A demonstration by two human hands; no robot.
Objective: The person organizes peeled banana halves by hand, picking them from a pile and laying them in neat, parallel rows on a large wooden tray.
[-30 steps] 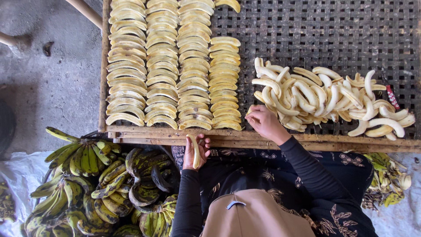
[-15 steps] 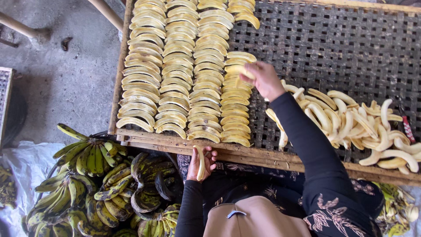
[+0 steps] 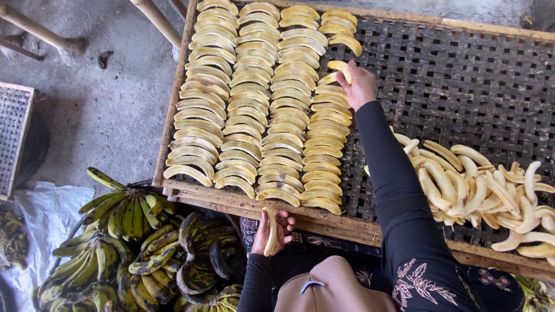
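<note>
**Right arm stretched over the rack, banana slice in each hand**

The right hand (image 3: 359, 86) reaches far up the woven drying rack (image 3: 462, 86), arm fully extended in a dark sleeve — fingers pinched on a peeled banana slice (image 3: 340, 67) touching the gap in the fourth row of laid slices (image 3: 254, 104). The left hand (image 3: 273, 230) stays low at the rack's wooden near edge, curled around another peeled slice (image 3: 270, 231) held upright. A loose heap of peeled bananas (image 3: 480, 190) lies right of the arm — green bunches (image 3: 127, 242) sit on the ground.
</note>
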